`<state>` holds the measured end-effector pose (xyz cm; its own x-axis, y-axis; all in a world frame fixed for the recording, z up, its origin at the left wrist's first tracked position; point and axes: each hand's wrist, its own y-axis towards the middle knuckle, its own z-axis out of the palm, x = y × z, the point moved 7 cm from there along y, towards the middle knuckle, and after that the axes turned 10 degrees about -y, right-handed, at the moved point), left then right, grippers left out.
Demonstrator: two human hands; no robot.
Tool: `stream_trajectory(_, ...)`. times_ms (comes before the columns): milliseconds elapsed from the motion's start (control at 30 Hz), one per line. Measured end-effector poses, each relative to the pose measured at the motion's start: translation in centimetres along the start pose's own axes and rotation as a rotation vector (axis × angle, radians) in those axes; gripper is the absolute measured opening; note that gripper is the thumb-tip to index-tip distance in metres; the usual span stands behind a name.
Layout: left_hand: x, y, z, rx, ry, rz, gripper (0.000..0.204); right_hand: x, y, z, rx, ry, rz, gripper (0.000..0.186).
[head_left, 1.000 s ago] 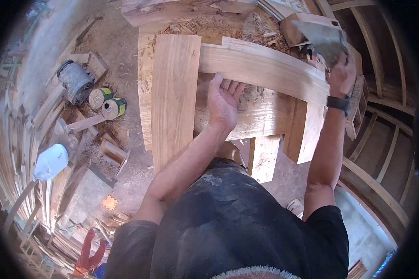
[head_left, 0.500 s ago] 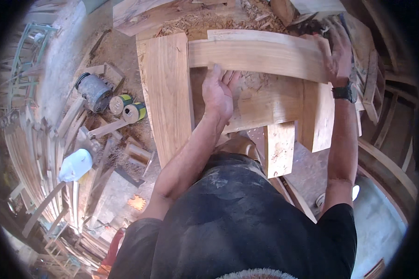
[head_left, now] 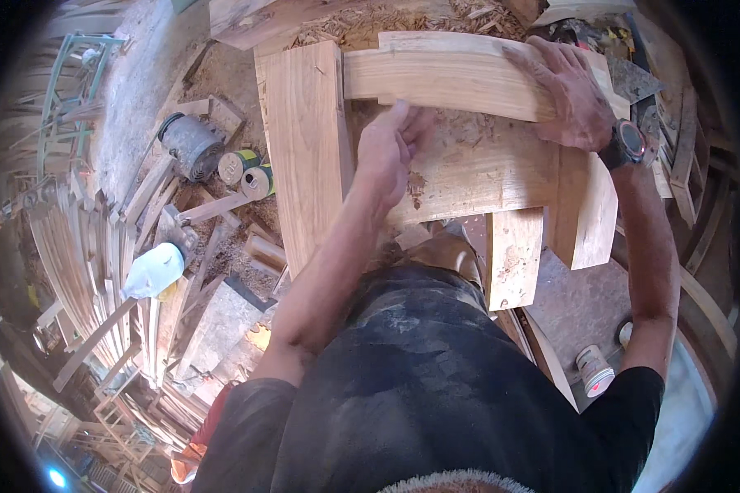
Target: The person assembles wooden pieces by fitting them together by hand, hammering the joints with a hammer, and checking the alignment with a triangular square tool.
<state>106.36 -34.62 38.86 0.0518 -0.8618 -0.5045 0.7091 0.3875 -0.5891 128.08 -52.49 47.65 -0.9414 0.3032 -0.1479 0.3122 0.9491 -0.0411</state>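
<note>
Curved board: a long, pale tan board [head_left: 460,78] with fine grain running lengthwise; the lower edge bowed gently, and the left end was stepped narrower at top and bottom.
Where it was: crosswise over the shaving-strewn wooden surface [head_left: 477,177], its left end meeting the tall board [head_left: 308,140] at the side.
Tall board: wider, the same warm tan, straight grain, a darker side edge facing the curved board.
Left hand: the left hand [head_left: 386,152] was at the curved board's lower edge near the stepped end, thumb up against that edge; fingers bent and smeared by motion, so could not tell whether they were clamped.
Right hand: the right hand [head_left: 580,103] lay over the curved board's right part, fingers straight and a little apart on its face; watch [head_left: 631,140] at the wrist.
Hidden: part of the right end, under the right hand; the back of the curved board, turned out of view; the tall board's lower part, behind the left forearm.
Hard to make out: whether the two boards were joined or only touching at the meeting line; the dark clutter [head_left: 612,41] past the right hand.
Cut off: the big wood block [head_left: 247,20] at the top, by the upper rim.
</note>
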Motion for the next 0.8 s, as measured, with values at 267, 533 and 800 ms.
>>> stream_trajectory(267, -11.7, -8.6, 1.7, 0.246, 0.985, 0.574, 0.061, 2.5, -1.5, -2.4, -0.002, 0.121, 0.084, 0.119)
stream_trajectory(533, -14.7, -5.6, -3.0, -0.191, 1.743, 0.748, 0.130, 5.0, -3.2, -3.1, 0.066, 0.136, 0.163, 0.118)
stream_trajectory(800, -14.7, -4.7, -2.5, -0.222, 1.787, 0.593, 0.127, 4.6, -3.4, -2.7, 0.064, 0.177, 0.159, 0.118)
